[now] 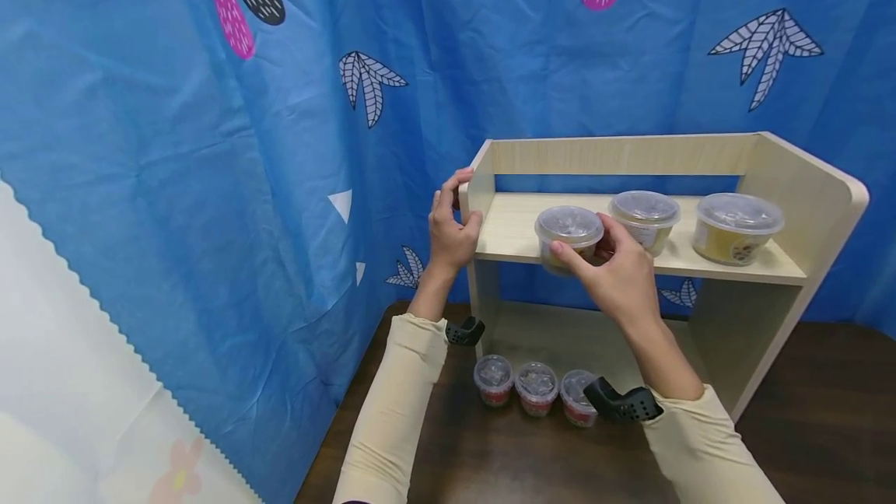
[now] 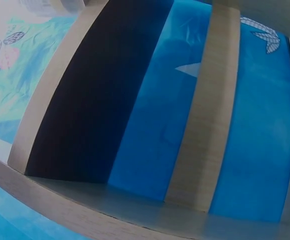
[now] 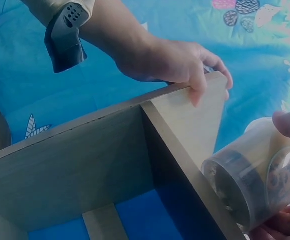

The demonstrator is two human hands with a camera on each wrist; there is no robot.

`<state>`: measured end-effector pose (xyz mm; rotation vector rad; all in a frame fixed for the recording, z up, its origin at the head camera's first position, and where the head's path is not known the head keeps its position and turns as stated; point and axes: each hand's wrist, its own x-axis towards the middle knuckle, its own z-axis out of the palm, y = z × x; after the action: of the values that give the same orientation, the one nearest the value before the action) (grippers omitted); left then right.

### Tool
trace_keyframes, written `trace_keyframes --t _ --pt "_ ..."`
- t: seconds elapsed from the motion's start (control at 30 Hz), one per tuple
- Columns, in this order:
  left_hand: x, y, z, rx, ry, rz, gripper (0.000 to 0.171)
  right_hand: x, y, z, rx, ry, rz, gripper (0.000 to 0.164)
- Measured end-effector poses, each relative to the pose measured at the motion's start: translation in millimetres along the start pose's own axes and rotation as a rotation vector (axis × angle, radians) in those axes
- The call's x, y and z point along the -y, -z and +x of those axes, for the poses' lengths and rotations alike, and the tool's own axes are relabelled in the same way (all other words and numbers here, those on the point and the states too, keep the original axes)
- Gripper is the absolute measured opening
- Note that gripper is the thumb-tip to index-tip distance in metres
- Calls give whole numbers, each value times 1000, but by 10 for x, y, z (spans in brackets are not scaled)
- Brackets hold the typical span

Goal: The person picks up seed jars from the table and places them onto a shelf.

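My left hand (image 1: 451, 228) grips the left side panel of a light wooden shelf (image 1: 581, 154), thumb on the near side. The right wrist view also shows this grip on the panel's corner. With thumb and fingers, my right hand (image 1: 625, 277) holds a clear lidded plastic tub (image 1: 568, 225) at the front edge of the upper board. Its base hangs below that edge in the head view. In the right wrist view the tub's wall (image 3: 250, 175) shows a round label. Two similar tubs with yellow contents, one in the middle (image 1: 645, 216) and one at right (image 1: 738, 228), stand on the upper board.
Several small tubs would overstate it: three with red contents, left (image 1: 493, 381), middle (image 1: 537, 390) and right (image 1: 578, 399), stand on the dark table (image 1: 504, 457) before the shelf's lower board (image 1: 574, 333). A blue patterned curtain (image 1: 280, 138) hangs behind and at left.
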<state>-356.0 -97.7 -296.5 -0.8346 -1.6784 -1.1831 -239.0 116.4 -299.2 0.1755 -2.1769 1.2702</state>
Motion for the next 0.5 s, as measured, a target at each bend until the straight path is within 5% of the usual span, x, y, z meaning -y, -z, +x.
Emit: trace_keyframes --t 0.5 --pt "-15 -20 -11 -13 12 30 55 -13 -76 141 53 3 -56 72"
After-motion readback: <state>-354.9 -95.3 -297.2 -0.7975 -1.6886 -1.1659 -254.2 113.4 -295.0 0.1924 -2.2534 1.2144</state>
